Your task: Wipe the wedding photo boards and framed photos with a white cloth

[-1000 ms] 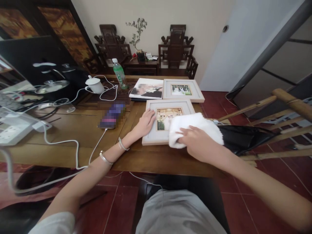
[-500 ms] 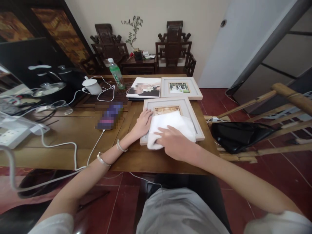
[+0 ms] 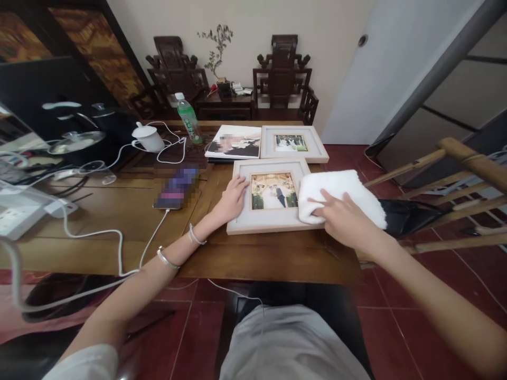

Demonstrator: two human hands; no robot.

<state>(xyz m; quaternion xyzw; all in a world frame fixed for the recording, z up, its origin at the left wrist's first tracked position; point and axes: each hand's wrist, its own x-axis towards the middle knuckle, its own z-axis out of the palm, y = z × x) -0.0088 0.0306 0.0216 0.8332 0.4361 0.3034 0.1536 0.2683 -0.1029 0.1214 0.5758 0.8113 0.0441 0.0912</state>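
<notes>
A pale wooden picture frame (image 3: 269, 221) with a wedding photo lies flat on the table. My left hand (image 3: 233, 199) grips its left side, fingertips over the rim. In my right hand (image 3: 344, 219) is a folded, fluffy white cloth (image 3: 336, 187), pressed on the frame's right edge with part of it hanging past the edge. The cloth hides the frame's right side. Just behind lie a second framed photo (image 3: 319, 152) and a white-edged photo panel (image 3: 237, 141) on top of something dark.
On the left of the table (image 3: 119, 211) are a phone (image 3: 177, 188) on a charging cable, a white lidded cup (image 3: 149, 138), a green-labelled bottle (image 3: 189, 119), a power strip (image 3: 24, 211) and a dark pot (image 3: 77, 148). A bamboo chair (image 3: 467, 150) stands at right.
My right hand has slid the cloth rightward across the frame, from over the photo to the right edge, uncovering the photo. My left hand has stayed in place.
</notes>
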